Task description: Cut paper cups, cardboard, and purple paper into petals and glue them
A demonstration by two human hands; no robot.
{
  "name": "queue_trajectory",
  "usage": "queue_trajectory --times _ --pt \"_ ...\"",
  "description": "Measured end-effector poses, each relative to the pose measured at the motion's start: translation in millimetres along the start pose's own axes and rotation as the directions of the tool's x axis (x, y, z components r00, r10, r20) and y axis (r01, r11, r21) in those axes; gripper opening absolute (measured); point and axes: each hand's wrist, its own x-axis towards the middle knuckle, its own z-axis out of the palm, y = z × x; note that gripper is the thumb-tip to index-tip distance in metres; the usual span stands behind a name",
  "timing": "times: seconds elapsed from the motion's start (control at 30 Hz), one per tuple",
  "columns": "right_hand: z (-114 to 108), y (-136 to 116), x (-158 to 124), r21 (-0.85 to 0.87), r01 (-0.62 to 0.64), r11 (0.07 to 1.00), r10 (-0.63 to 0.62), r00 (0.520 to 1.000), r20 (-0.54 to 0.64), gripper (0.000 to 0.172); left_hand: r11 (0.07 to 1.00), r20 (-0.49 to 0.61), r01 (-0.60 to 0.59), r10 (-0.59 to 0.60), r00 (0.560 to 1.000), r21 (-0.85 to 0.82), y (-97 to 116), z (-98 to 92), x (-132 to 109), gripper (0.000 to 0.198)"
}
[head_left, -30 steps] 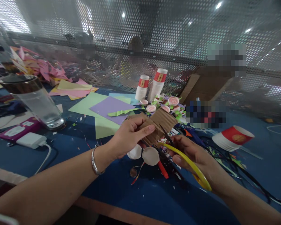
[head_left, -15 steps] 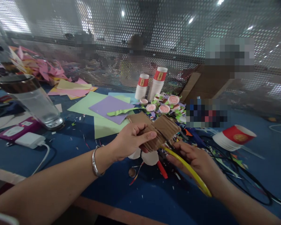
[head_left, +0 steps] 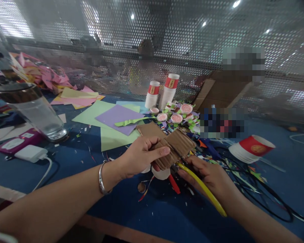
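Observation:
My left hand (head_left: 139, 157), with a silver bracelet on the wrist, pinches a piece of brown corrugated cardboard (head_left: 178, 143) between thumb and fingers. My right hand (head_left: 210, 177) is closed round yellow-handled scissors (head_left: 202, 189), whose blades meet the cardboard's lower right edge. Under the cardboard lie white paper-cup bottoms (head_left: 162, 173) and a red strip (head_left: 174, 184) on the blue table (head_left: 152, 209).
A glass jar (head_left: 38, 113) stands at the left beside a white charger (head_left: 30, 152). Coloured paper sheets (head_left: 111, 118) lie behind. Two paper-cup stacks (head_left: 164, 89), a tipped cup stack (head_left: 252, 148), black cables (head_left: 263, 194) and a perforated screen (head_left: 152, 40) surround the work.
The cardboard has turned slightly and shifted right in my left hand. My right hand with the scissors has moved up closer to the cardboard's edge.

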Motion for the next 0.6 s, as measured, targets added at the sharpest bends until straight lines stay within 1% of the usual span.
queue_trajectory --times 0.07,0.13,0.23,0.3,0.4,0.5,0.6 --pt "0 0 0 -0.036 0.019 0.999 -0.019 1.0 -0.006 0.028 1.0 -0.006 0.001 -0.001 1.0 -0.019 -1 0.7 0 0.028" --pt "0 0 2 -0.049 0.034 0.998 -0.035 0.999 -0.01 0.027 0.999 -0.034 -0.002 0.0 0.999 -0.046 -1 1.6 0 0.028" --pt "1 0 4 -0.057 0.074 0.996 -0.078 0.996 -0.054 0.023 0.998 -0.065 -0.012 0.008 0.998 -0.058 1 2.2 -1 0.027" --pt "3 2 5 -0.061 0.108 0.992 -0.113 0.991 -0.07 0.02 0.999 -0.04 -0.007 0.005 0.999 -0.037 3 1.9 -2 0.024" --pt "6 7 3 -0.067 0.142 0.988 -0.146 0.987 -0.06 0.021 1.0 0.0 0.003 -0.003 1.0 -0.011 5 1.9 -3 0.02" --pt "8 12 1 -0.108 0.155 0.982 -0.161 0.985 -0.053 0.023 1.0 0.007 0.014 -0.014 1.0 -0.011 3 3.1 -3 0.018" --pt "7 12 0 -0.114 0.155 0.981 -0.162 0.985 -0.056 0.026 0.999 0.002 0.034 -0.034 0.999 -0.015 2 4.7 -2 0.019"
